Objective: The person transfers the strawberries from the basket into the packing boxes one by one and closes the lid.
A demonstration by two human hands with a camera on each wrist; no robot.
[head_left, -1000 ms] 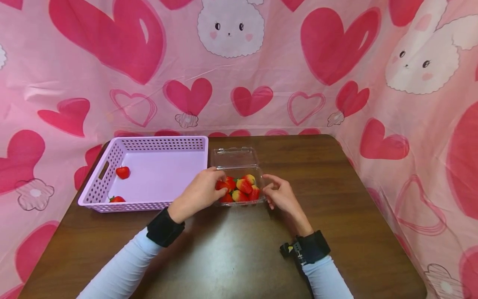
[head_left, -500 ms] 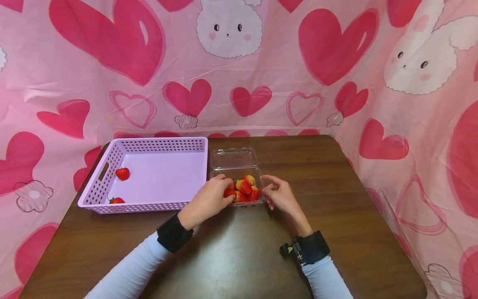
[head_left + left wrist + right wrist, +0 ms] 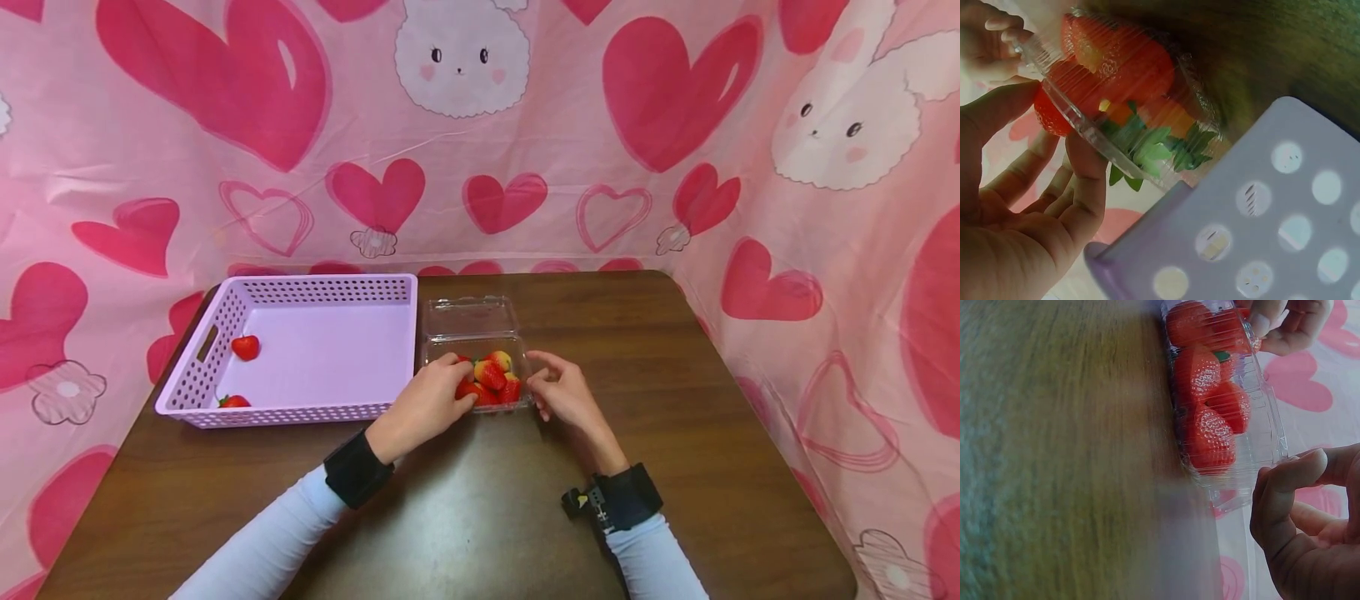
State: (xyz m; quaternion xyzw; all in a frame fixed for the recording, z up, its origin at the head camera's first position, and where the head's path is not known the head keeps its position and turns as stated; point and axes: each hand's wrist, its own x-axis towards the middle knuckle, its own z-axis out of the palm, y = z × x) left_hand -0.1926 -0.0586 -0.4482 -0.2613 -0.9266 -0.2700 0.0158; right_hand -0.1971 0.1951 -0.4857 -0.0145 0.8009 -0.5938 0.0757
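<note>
A clear plastic clamshell box (image 3: 521,343) lies with its lid (image 3: 471,315) folded back, holding several red strawberries (image 3: 491,373), some with yellowish patches. Reaching in over its left side, my left hand (image 3: 426,400) has thumb and fingers on a strawberry (image 3: 1052,114) at the rim, pinching it in the left wrist view. Green leaves (image 3: 1154,150) of other strawberries show through the wall there. My right hand (image 3: 567,392) is at the box's right side, thumb and bent index finger at the rim corner, as the right wrist view shows.
Left of the box stands a lilac perforated basket (image 3: 330,346), close beside it. Inside it are a strawberry (image 3: 245,347) by the left wall and another strawberry (image 3: 234,402) at the front left. A pink heart-patterned cloth (image 3: 480,208) hangs behind the brown table (image 3: 600,317).
My left hand has shifted a little right and towards me, over the strawberries in the box's left part. My right hand stays at the box's right side.
</note>
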